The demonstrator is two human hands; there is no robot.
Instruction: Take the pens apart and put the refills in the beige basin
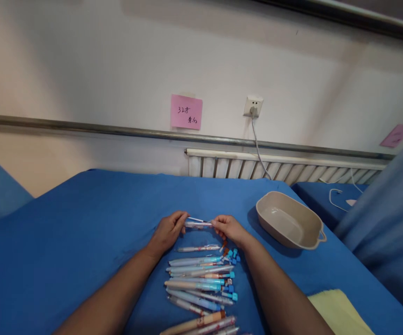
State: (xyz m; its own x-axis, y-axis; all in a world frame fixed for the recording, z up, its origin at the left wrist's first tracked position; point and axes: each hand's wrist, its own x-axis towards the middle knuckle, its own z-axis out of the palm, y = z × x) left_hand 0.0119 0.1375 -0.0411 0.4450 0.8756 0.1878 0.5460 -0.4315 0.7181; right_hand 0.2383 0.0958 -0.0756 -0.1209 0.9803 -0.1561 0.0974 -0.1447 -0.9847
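Observation:
My left hand (pixel 169 231) and my right hand (pixel 230 229) face each other above the blue cloth, fingers closed. Between them lies a light-coloured pen (pixel 198 225), its right end pinched in my right fingertips and its left end close against my left fingers. A thin white pen refill (pixel 196 219) with a dark tip runs from my left fingertips toward the right hand. Just below, a clear pen (pixel 198 248) lies sideways. Several more pens (pixel 194 261) in pale blue, peach and clear are lined up nearer me, with small blue and brown caps (pixel 230 253) at their right.
A beige plastic basin (pixel 285 221) stands at the right of the blue-covered table (pixel 83 242). A yellow cloth (pixel 339 309) lies at the lower right. Behind are a radiator (pixel 229 167), a socket with a plugged-in cable (pixel 253 107), and a pink note (pixel 186 112). A blue curtain (pixel 383 223) hangs at right.

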